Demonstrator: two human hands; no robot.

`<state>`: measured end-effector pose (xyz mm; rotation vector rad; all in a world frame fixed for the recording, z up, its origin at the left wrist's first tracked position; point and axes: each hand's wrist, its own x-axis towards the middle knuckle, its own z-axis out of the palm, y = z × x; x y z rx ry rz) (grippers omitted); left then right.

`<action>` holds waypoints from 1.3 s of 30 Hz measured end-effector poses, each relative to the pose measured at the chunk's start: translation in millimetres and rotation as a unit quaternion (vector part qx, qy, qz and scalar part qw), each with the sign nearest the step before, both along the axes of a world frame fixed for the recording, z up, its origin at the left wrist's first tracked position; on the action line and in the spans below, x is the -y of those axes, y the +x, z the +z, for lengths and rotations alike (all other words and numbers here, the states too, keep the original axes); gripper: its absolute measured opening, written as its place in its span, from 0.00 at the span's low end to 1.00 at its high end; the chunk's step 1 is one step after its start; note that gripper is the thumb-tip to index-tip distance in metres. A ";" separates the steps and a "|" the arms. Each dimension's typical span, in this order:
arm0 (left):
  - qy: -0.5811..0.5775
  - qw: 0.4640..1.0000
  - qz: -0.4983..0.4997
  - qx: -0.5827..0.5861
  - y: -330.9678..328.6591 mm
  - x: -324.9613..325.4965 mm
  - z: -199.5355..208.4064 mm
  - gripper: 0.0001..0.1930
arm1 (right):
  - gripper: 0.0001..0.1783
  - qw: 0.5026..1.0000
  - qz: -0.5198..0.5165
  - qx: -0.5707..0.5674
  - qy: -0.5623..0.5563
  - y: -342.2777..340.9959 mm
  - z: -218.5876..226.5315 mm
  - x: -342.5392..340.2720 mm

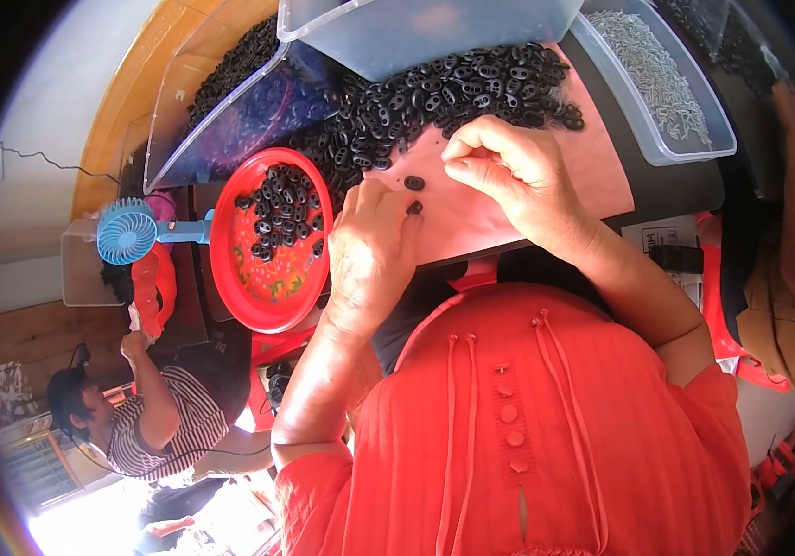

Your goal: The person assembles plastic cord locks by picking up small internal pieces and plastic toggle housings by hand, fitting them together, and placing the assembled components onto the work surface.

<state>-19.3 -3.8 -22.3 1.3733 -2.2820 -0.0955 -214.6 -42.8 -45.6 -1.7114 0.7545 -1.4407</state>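
Observation:
My left hand (369,246) rests over the pink sheet (471,208) with its fingers curled. At its thumb tip sits a small black plastic piece (413,208), which it appears to grip. Just beyond lies another black oval piece (414,183) with holes. My right hand (518,176) is raised over the sheet, thumb and forefinger pinched together; whatever is between them is too small to make out. A big heap of similar black pieces (453,93) spreads along the far side of the sheet.
Left of my left hand stands a red round tray (216,246) holding black pieces. Clear plastic bins (416,42) line the far side. At far right, a clear tub (717,139) holds small silvery parts. A blue fan (128,232) and a person in stripes (170,417) are leftward.

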 end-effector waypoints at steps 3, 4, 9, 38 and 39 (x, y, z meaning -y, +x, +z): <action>0.050 0.999 0.007 -0.017 0.1 5.0 -1.0 0.06 | 0.05 1.000 0.009 -0.022 -0.020 0.1 -0.2 -0.1; 0.065 0.997 -0.005 -0.030 2.4 8.2 -2.5 0.07 | 0.05 0.999 0.000 -0.035 -0.036 1.0 -0.8 -0.6; 0.113 0.993 -0.014 -0.042 4.1 16.4 0.9 0.07 | 0.05 0.995 0.001 -0.056 -0.086 2.9 -3.8 1.3; 0.393 0.651 0.037 -0.649 -3.3 -10.4 2.1 0.04 | 0.05 0.994 0.091 0.006 0.060 23.8 5.4 -16.6; 0.394 0.649 0.035 -0.650 -3.3 -11.9 0.6 0.04 | 0.05 0.994 0.094 -0.005 0.057 23.9 4.2 -16.0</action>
